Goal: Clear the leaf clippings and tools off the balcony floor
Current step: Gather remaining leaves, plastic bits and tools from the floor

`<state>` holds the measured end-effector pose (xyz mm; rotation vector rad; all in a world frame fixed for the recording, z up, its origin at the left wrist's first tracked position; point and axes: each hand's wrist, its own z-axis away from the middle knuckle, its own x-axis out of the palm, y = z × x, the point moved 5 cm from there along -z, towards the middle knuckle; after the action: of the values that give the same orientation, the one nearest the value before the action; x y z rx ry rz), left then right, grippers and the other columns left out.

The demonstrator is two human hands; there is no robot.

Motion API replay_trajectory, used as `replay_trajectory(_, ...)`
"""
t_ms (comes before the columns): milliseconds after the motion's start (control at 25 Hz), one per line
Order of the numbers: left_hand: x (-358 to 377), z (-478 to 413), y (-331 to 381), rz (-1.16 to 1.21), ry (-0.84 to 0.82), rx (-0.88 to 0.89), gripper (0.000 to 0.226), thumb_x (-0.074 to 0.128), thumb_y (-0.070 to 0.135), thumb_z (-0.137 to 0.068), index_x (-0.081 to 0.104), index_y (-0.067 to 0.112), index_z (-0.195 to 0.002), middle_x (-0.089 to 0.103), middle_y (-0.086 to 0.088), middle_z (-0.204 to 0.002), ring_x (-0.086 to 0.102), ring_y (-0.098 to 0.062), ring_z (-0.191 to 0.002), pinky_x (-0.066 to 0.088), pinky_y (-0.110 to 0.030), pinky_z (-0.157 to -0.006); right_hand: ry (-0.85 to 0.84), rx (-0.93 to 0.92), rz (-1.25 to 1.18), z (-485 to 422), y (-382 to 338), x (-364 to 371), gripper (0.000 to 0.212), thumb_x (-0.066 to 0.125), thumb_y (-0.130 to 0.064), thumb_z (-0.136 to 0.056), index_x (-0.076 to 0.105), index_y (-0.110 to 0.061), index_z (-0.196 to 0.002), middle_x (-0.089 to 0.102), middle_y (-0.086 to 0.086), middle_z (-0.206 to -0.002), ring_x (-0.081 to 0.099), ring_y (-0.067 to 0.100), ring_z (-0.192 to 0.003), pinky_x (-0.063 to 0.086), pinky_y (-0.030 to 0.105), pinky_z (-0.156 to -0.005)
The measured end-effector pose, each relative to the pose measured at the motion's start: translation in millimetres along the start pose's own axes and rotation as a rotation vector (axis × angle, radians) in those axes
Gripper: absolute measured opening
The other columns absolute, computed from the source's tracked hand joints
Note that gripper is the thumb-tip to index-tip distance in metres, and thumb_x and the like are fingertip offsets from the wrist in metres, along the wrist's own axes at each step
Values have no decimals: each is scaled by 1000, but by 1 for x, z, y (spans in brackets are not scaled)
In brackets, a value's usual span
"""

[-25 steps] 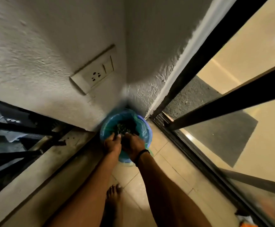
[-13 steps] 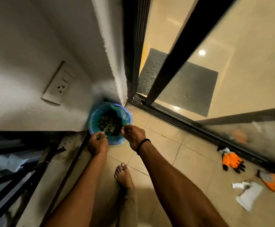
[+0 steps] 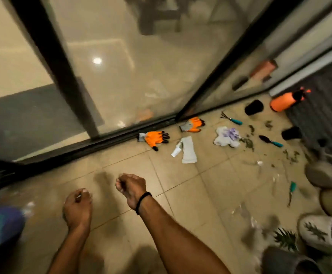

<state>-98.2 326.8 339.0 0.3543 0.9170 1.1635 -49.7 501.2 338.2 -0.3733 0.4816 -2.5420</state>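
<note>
1. The left hand (image 3: 78,208) and the right hand (image 3: 131,188) hover over the near part of the floor (image 3: 181,194). Their fingers are curled in, and nothing shows inside them.
2. An orange glove (image 3: 154,138) lies at the floor's edge, by the door track.
3. The leaf clippings (image 3: 248,142) are scattered toward the far right corner, between a hand rake (image 3: 231,118) and a trowel (image 3: 271,141).
4. A blue bin (image 3: 0,224) stands at the left edge.

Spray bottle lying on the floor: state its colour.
The plastic spray bottle is orange with a black pump top, clearest in the head view.
</note>
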Motion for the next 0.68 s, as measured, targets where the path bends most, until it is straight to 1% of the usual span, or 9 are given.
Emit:
replay_trajectory(40,37,29,13,-7,-59,25,17,59,19,-97,68,8,-106,71,-16,-90,68,-26,-82,56,-44,-86,28,-30,-65,7,-25,-43,8,60,1,-89,64,-5,-84,63,9,-65,55,16,-55,47,26,-61)
replay_trajectory(120,107,83,34,-56,-170,85,14,59,18,-98,67,10,-105,72,-13,-89,69,-27,-82,57,-43,-86,88,-81,-186,19,-73,-123,7,61,1,-90,64,-3,-85,64,10,-67,57,17,-57,49,25,-62)
replay_trajectory(200,179,131,53,-123,-279,143,11,57,20,-99,66,14,-103,72,-8,-89,70,-27,-84,57,-42,-83,164,-126,-287,31,-120,-207,9,61,1,-90,63,-3,-83,63,10,-67,57,17,-57,51,24,-62)
replay_trajectory(280,245,171,69,-201,-356,199,11,56,22,-100,66,18,-103,71,-4,-88,69,-23,-83,56,-37,-79,230,-168,-373,41,-157,-283,11,61,2,-90,62,-4,-81,63,9,-67,57,16,-57,50,24,-62)
replay_trajectory(320,278,190,77,-233,-390,237,12,56,23,-100,66,18,-104,71,-3,-87,69,-23,-83,55,-37,-79,264,-185,-407,44,-171,-319,11,61,2,-89,62,-4,-81,63,9,-67,56,17,-57,50,24,-62)
replay_trajectory(400,343,223,91,-286,-467,314,14,56,25,-99,68,18,-102,71,-2,-84,68,-23,-82,56,-40,-82,339,-209,-447,43,-195,-387,10,61,2,-89,62,-4,-81,64,9,-66,56,17,-57,49,25,-61)
replay_trajectory(480,403,251,101,-361,-534,397,14,55,25,-99,68,18,-97,71,-3,-83,67,-24,-82,54,-39,-83,419,-220,-499,36,-210,-448,8,61,3,-88,65,-2,-82,65,8,-63,56,18,-57,48,27,-62)
replay_trajectory(560,458,270,100,-439,-601,441,17,54,24,-100,70,17,-95,71,-5,-83,67,-25,-83,51,-37,-83,482,-208,-577,27,-219,-500,9,61,5,-87,65,0,-82,64,9,-60,55,19,-58,47,28,-62)
replay_trajectory(680,536,293,96,-555,-679,432,19,55,24,-99,71,15,-105,73,-6,-90,67,-26,-87,47,-31,-76,589,-176,-643,19,-234,-571,6,62,5,-87,65,2,-83,62,13,-65,54,21,-59,48,30,-63)
